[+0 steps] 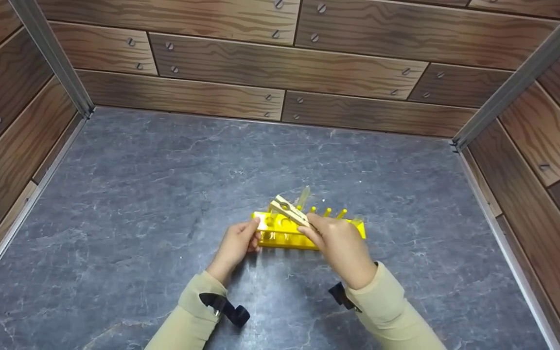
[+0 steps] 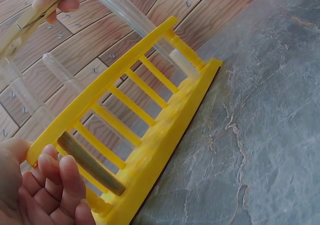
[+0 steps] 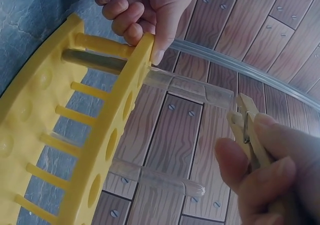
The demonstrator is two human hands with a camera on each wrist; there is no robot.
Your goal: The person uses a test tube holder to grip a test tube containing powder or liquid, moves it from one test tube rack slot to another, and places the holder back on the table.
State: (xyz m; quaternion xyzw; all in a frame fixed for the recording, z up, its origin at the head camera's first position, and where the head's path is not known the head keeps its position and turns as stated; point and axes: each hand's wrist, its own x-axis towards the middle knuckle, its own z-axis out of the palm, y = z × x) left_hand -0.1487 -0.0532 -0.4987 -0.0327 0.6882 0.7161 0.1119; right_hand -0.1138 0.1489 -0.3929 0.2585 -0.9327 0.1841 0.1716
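Note:
A yellow test tube rack [image 1: 285,241] stands on the table, and my left hand [image 1: 238,238] pinches the left end of its top bar between thumb and fingers. In that end slot sits a clear test tube [image 3: 200,90] with a grey-brown filling [image 2: 90,162] in its lower part. My right hand [image 1: 343,243] grips a wooden test tube clamp [image 1: 289,210] over the rack. The clamp's tip is right at the mouth of the filled tube in the right wrist view. A tube turned bottom-up [image 3: 165,182] stands on a peg along the back.
More clear tubes [image 2: 125,15] stand at the far end of the rack, one with whitish contents [image 2: 183,63]. Bare yellow pegs [image 1: 328,212] line the rack's back. Wood-patterned walls [image 1: 260,58] with metal corner posts [image 1: 56,58] enclose the grey marbled tabletop [image 1: 163,170].

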